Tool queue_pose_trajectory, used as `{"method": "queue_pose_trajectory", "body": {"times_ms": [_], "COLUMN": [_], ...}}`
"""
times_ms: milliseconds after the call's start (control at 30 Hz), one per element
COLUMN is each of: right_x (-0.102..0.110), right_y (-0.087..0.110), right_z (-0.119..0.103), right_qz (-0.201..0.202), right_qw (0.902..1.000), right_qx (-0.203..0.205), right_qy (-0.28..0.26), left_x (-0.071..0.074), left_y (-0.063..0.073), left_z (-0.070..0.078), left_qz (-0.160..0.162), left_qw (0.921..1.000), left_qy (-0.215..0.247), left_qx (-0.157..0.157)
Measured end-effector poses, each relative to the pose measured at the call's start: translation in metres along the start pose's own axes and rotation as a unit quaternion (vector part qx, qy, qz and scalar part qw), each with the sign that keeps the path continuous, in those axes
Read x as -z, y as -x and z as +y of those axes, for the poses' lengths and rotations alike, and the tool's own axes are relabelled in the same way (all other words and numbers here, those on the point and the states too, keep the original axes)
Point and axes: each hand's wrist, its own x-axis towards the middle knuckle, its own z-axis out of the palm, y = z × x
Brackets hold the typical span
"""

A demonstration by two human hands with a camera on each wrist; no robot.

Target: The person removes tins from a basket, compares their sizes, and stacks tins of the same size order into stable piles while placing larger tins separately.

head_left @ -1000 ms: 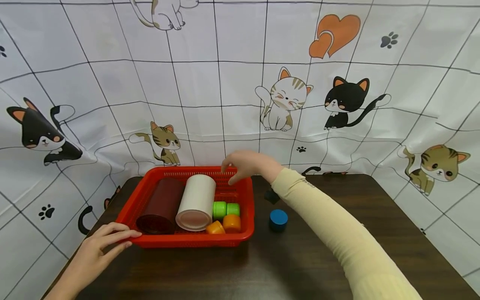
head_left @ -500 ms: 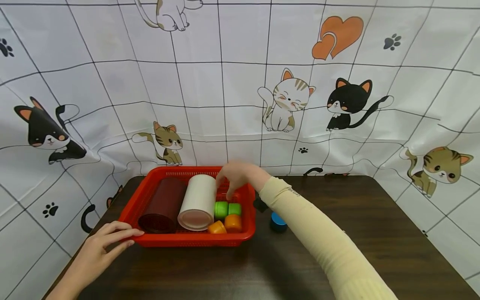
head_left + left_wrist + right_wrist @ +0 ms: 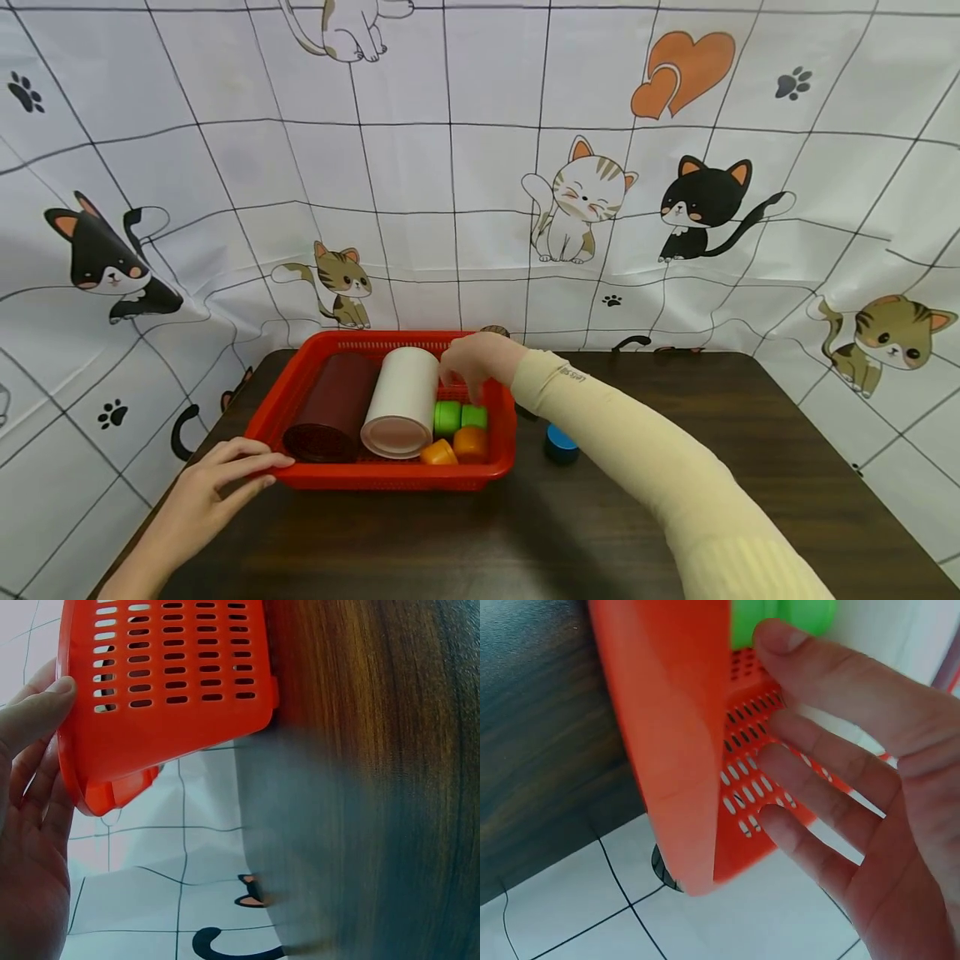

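Note:
A red plastic basket (image 3: pixel 390 477) stands on the dark wooden table. My left hand (image 3: pixel 213 487) pinches its front-left rim, thumb against the outer wall and fingers over the edge in the left wrist view. Inside lie a dark maroon cylinder (image 3: pixel 333 404) and a white cylinder (image 3: pixel 405 396). Two small green pieces (image 3: pixel 461 417) and two orange ones (image 3: pixel 456 446) sit at the right end. Behind the green pieces, my right hand (image 3: pixel 480 360) reaches over that end of the basket. In the right wrist view its thumb overlaps a green piece (image 3: pixel 802 615), and nothing shows between thumb and fingers.
To the right of the basket stands a blue-topped round piece (image 3: pixel 561 444), partly behind the right sleeve (image 3: pixel 637 454). A small dark thing (image 3: pixel 527 412) shows beside the sleeve. A white sheet (image 3: pixel 480 183) printed with cats rises behind and beside the table.
My right hand has come down from above the basket's back right into its right end. The sleeve now covers part of the blue-topped piece. My left hand stays at the rim.

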Motion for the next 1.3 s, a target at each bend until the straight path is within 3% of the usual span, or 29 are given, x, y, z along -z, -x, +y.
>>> {"method": "queue_pose_trajectory", "body": {"times_ms": [100, 300, 567, 767, 967, 1300], "right_x": [-0.003, -0.005, -0.008, -0.008, -0.005, -0.005], "right_y": [-0.005, -0.013, -0.02, -0.022, -0.021, -0.025], "right_z": [-0.003, -0.006, -0.013, -0.015, -0.015, -0.001], "right_qz": [-0.01, 0.004, -0.051, -0.064, -0.055, -0.037], "right_qw": [0.9999, 0.9993, 0.9971, 0.9948, 0.9965, 0.9935], "right_qx": [0.005, -0.012, -0.042, -0.07, -0.062, -0.097], "right_qy": [0.006, -0.034, -0.038, -0.036, 0.003, -0.047], "left_x": [-0.001, 0.0, 0.001, 0.0, 0.0, 0.0], "left_y": [0.001, 0.001, 0.0, 0.0, 0.0, 0.0], "left_z": [-0.001, -0.003, -0.001, -0.003, -0.006, -0.006], "left_qz": [0.001, 0.002, 0.0, -0.002, -0.004, -0.006], "left_qw": [1.0, 1.0, 1.0, 0.9999, 0.9999, 0.9999], "left_qy": [0.004, 0.002, -0.01, -0.011, -0.008, -0.007], "left_qx": [0.005, 0.005, -0.001, -0.004, -0.01, -0.011]}}
